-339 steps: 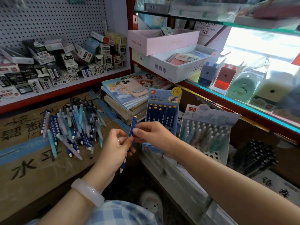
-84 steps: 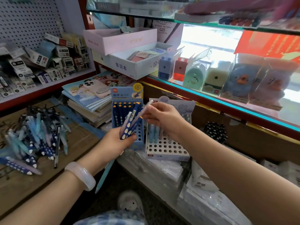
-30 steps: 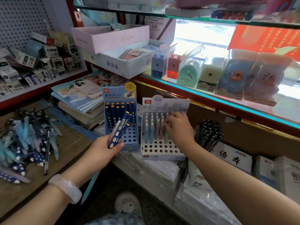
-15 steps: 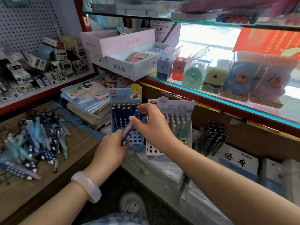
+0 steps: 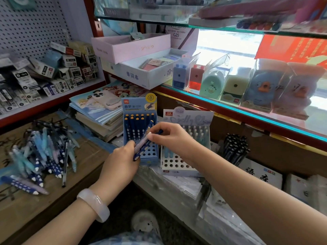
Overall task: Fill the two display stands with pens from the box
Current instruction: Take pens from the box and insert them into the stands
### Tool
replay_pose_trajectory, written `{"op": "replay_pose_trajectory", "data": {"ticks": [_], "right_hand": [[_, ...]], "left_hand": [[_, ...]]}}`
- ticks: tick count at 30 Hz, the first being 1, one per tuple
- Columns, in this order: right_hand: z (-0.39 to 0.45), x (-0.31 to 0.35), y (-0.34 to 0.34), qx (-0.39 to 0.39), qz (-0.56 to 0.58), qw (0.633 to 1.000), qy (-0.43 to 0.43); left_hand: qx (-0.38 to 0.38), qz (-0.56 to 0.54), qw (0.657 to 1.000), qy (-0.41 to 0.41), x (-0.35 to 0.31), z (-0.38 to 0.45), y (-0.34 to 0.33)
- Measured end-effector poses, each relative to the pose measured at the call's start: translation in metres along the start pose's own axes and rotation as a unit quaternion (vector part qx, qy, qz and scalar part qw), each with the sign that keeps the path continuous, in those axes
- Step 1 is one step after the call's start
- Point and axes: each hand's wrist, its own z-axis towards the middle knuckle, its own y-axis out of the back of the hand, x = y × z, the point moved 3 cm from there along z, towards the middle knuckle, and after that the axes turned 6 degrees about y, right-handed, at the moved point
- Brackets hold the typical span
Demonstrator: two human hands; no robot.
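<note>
A: Start near. What are the hands doing?

B: The left hand [image 5: 120, 161] grips a small bundle of pens [image 5: 141, 147], dark blue with white dots and one paler barrel, slanting up to the right. The right hand [image 5: 169, 137] pinches the top of one of them, fingers curled round it. So the hands are together, both clamped on pens, just in front of the stands.

A: And the supply?

B: Near left, a loose pile [image 5: 42, 154] lies on the brown cardboard worktop [image 5: 31, 209], pointing every way. I can't see a box wall as such.

A: The stands?

B: Just beyond the hands. The blue stand [image 5: 139, 108] has dotted pens in its far rows and open holes at the near edge. The white stand [image 5: 187, 117] to its right holds pale pens at the back, with several rows of near holes bare. So I'd judge both only part filled.

A: How will a pen handle?

B: Light and stiff, I'd say, with a smooth plastic barrel that may slip or roll. Best pinched high on the barrel near the cap, so the tip is free to find its hole. The stands look like thin card, so a hard push might tip them.

A: Farther back?

B: Stacked notebooks [image 5: 99, 110] far left, and a glass shelf [image 5: 247, 114] far right.
</note>
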Motion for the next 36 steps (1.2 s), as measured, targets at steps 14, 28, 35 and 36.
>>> {"op": "replay_pose_trajectory", "data": {"ticks": [14, 28, 35, 36], "right_hand": [[0.004, -0.003, 0.006, -0.070, 0.209, 0.975, 0.004], [0.010, -0.004, 0.028, -0.176, 0.357, 0.917, -0.003], [0.002, -0.020, 0.088, -0.395, 0.129, 0.908, -0.047], [0.000, -0.026, 0.092, -0.399, 0.063, 0.914, -0.035]], "left_hand": [[0.072, -0.184, 0.980, 0.025, -0.010, -0.003, -0.006], [0.158, -0.192, 0.968, -0.034, -0.007, -0.002, -0.009], [0.163, -0.148, 0.975, 0.006, 0.020, -0.002, -0.018], [0.158, -0.147, 0.976, 0.014, 0.021, -0.001, -0.019]]}}
